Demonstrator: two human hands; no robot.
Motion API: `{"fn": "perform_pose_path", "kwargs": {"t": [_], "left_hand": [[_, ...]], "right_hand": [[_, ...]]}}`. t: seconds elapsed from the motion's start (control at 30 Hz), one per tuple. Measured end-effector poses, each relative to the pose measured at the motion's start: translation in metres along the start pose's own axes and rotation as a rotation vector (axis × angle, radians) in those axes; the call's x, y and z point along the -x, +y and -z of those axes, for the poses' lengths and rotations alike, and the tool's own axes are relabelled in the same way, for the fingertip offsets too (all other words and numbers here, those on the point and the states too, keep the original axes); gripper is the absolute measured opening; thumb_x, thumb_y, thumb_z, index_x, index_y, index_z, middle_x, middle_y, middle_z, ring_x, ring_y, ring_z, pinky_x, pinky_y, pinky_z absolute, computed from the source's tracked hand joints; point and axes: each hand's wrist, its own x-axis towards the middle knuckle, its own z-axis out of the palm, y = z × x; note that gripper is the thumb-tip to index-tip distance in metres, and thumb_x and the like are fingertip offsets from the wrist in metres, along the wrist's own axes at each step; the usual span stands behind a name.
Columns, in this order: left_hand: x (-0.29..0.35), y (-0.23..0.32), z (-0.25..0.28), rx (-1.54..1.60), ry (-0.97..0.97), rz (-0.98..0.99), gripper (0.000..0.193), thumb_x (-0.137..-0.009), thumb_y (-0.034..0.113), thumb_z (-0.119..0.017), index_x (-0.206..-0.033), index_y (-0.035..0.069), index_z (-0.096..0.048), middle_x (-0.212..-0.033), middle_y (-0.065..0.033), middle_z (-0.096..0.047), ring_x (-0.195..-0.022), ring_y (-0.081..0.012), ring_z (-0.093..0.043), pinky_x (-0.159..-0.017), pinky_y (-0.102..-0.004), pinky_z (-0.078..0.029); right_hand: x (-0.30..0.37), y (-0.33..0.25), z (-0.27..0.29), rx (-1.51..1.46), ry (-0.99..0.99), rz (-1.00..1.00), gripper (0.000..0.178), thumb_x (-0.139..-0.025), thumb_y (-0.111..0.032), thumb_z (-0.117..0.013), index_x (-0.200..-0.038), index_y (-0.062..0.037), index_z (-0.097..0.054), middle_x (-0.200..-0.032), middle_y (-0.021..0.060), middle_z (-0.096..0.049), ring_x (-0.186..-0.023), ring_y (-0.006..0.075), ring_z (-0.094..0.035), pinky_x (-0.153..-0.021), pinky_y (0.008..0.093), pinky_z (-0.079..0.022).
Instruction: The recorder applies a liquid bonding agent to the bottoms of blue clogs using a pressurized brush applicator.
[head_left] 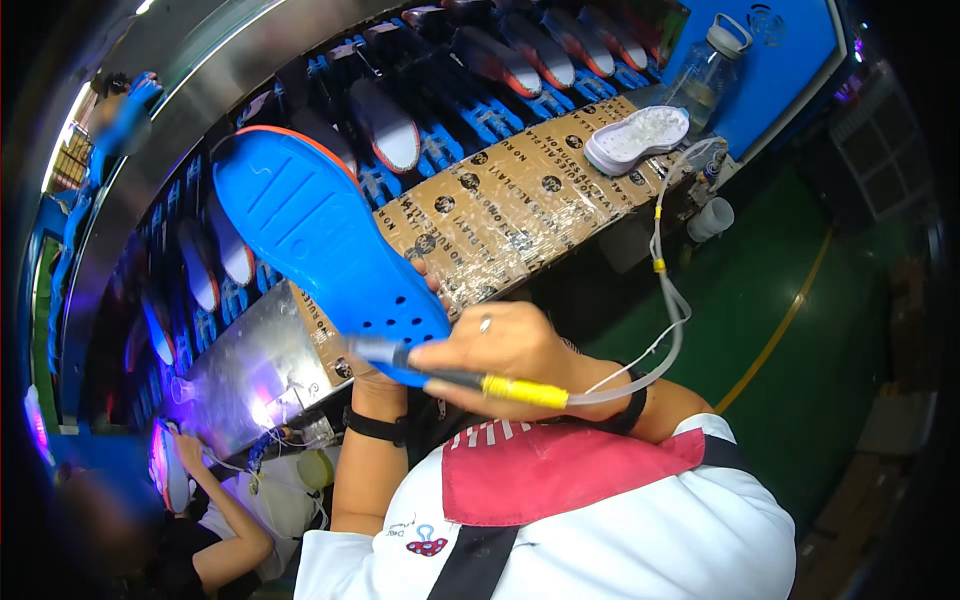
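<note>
left hand point(385, 372) holds blue sole point(320, 235) | right hand point(500, 350) grips pen tool point(470, 380) at heel | white soles point(638, 135) upper right wait

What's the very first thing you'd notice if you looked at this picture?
The big bright blue shoe sole in the middle, held up by the left hand from below. Right under its heel, the right hand holds a pen-like tool with a yellow band and a clear tube trailing away. Behind, a conveyor carries rows of soles, and white soles are stacked on a taped cardboard ledge.
</note>
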Motion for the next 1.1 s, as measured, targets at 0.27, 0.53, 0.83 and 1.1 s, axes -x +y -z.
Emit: {"fn": "perform_pose_path", "kwargs": {"t": [0.27, 0.53, 0.83, 1.1], "left_hand": [[-0.009, 0.012, -0.004, 0.064, -0.206, -0.003, 0.086, -0.083, 0.059, -0.059, -0.138, -0.003, -0.036, -0.131, -0.0237, -0.047, -0.117, -0.0399, -0.051, -0.098, -0.0546, -0.047], [-0.002, 0.045, 0.011, -0.225, -0.042, -0.002, 0.1, -0.077, 0.067, -0.06, -0.142, -0.002, -0.03, -0.134, -0.0291, -0.044, -0.117, -0.0411, -0.052, -0.098, -0.055, -0.045], [-0.003, 0.08, 0.019, -0.596, 0.07, 0.223, 0.084, -0.079, 0.051, -0.065, -0.135, -0.007, -0.039, -0.127, -0.0279, -0.051, -0.109, -0.0383, -0.059, -0.091, -0.046, -0.052], [-0.016, 0.083, -0.015, -0.599, 0.296, 0.518, 0.042, -0.089, 0.019, -0.061, -0.12, -0.008, -0.058, -0.105, -0.0149, -0.068, -0.088, -0.0176, -0.067, -0.081, -0.0288, -0.053]], "right_hand": [[0.008, 0.003, -0.003, -0.212, -0.164, 0.006, 0.036, -0.07, -0.008, -0.08, -0.103, -0.0039, -0.069, -0.069, 0.0082, -0.059, -0.058, 0.0227, -0.055, -0.053, 0.0311, -0.046], [0.011, 0.012, 0.008, -0.291, -0.394, -0.085, 0.027, -0.077, -0.021, -0.076, -0.1, -0.0078, -0.069, -0.072, 0.01, -0.063, -0.066, 0.0279, -0.06, -0.06, 0.0364, -0.048], [0.011, 0.023, 0.009, -0.138, -0.472, -0.013, 0.024, -0.078, -0.024, -0.073, -0.099, -0.0116, -0.068, -0.067, 0.0078, -0.059, -0.061, 0.0274, -0.058, -0.059, 0.0353, -0.048], [0.013, 0.027, -0.002, -0.065, -0.475, 0.033, 0.02, -0.077, -0.022, -0.074, -0.093, -0.0122, -0.067, -0.063, 0.0077, -0.057, -0.06, 0.0263, -0.058, -0.057, 0.0343, -0.047]]}}
